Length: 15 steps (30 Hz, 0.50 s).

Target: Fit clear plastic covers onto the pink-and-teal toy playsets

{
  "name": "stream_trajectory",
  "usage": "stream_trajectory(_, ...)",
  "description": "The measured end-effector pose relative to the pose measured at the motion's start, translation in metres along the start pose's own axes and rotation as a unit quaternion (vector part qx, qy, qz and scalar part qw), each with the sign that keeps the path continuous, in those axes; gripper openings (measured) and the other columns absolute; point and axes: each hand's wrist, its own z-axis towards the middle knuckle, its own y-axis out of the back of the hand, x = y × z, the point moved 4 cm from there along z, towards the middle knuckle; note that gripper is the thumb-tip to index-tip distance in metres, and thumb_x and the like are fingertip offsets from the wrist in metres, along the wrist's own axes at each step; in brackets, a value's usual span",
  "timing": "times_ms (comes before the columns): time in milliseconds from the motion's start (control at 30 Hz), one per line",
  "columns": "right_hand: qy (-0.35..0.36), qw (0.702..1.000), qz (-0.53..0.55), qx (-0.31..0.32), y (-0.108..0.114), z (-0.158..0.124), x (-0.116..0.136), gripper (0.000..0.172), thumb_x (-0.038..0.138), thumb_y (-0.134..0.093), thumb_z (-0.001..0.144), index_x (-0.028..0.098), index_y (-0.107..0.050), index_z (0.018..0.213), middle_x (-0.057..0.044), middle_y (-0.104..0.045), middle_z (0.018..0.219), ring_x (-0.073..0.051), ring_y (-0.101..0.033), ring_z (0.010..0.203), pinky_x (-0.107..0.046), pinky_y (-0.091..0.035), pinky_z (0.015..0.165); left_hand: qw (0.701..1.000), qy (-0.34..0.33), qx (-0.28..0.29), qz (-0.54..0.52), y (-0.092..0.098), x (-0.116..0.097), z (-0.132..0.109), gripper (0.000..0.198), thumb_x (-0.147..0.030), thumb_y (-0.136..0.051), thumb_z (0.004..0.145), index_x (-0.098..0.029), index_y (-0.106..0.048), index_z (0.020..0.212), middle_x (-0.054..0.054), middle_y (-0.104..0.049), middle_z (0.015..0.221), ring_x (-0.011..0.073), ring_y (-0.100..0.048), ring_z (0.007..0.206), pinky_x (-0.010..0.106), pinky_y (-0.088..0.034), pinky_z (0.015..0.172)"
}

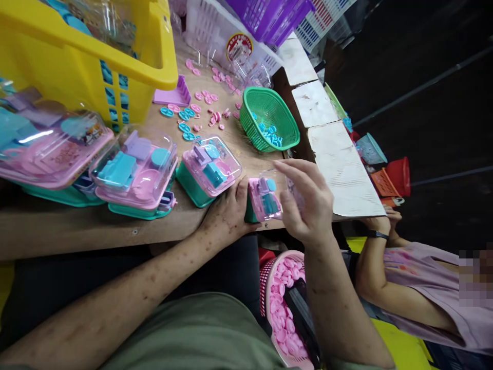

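Observation:
My left hand (227, 213) grips a small toy box (267, 199) at the table's front edge, with fingers along its left side and the thumb across its front. This box has a green base and a pink top tray carrying purple and blue pieces. Over its right side my right hand (310, 200) curls round a clear plastic lid (295, 192), which looks tilted up from the tray; the fingers partly hide it. Just left of my left hand stands another toy box (210, 169) with its clear lid on.
Two more lidded boxes (134, 169) (50, 144) line the table's left. Behind them stands a yellow basket (165, 67). A green basket (269, 97) holds blue pieces near scattered pink pieces (206, 96). Below is a pink basket (264, 288). Another person (419, 277) sits at right.

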Motion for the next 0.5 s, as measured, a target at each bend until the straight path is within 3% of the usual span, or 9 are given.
stream_trajectory(133,0.05,0.994,-0.05,0.078,-0.01,0.004,-0.003,0.056,0.027,-0.056,0.111,0.035,-0.067,0.165,-0.014,-0.071,0.146,-0.037,-0.07,0.136,-0.067,-0.059,0.118,1.0,0.012,0.012,-0.01,0.0,-0.001,0.001,0.133,-0.033,-0.11,0.075,-0.018,-0.022,0.174,0.031,-0.047,0.175,0.0547,-0.054,0.164,0.066,-0.058,0.128)
stream_trajectory(267,0.072,0.993,-0.055,0.072,-0.012,0.0,-0.005,0.059,0.024,-0.054,0.113,0.037,-0.063,0.17,-0.013,-0.07,0.149,-0.035,-0.07,0.135,-0.064,-0.059,0.117,1.0,0.017,0.011,-0.016,0.0,-0.001,0.002,0.13,-0.032,-0.11,0.076,-0.016,-0.025,0.172,0.03,-0.05,0.172,0.0525,-0.054,0.164,0.064,-0.057,0.13)
stream_trajectory(500,0.04,0.992,-0.098,0.071,-0.014,0.0,-0.001,0.058,0.025,-0.056,0.112,0.035,-0.067,0.168,-0.014,-0.072,0.145,-0.036,-0.071,0.134,-0.065,-0.059,0.117,1.0,0.004,0.011,-0.004,-0.001,0.0,0.001,0.137,-0.041,-0.112,0.075,-0.02,-0.02,0.174,0.03,-0.046,0.175,0.0531,-0.055,0.163,0.064,-0.057,0.128)
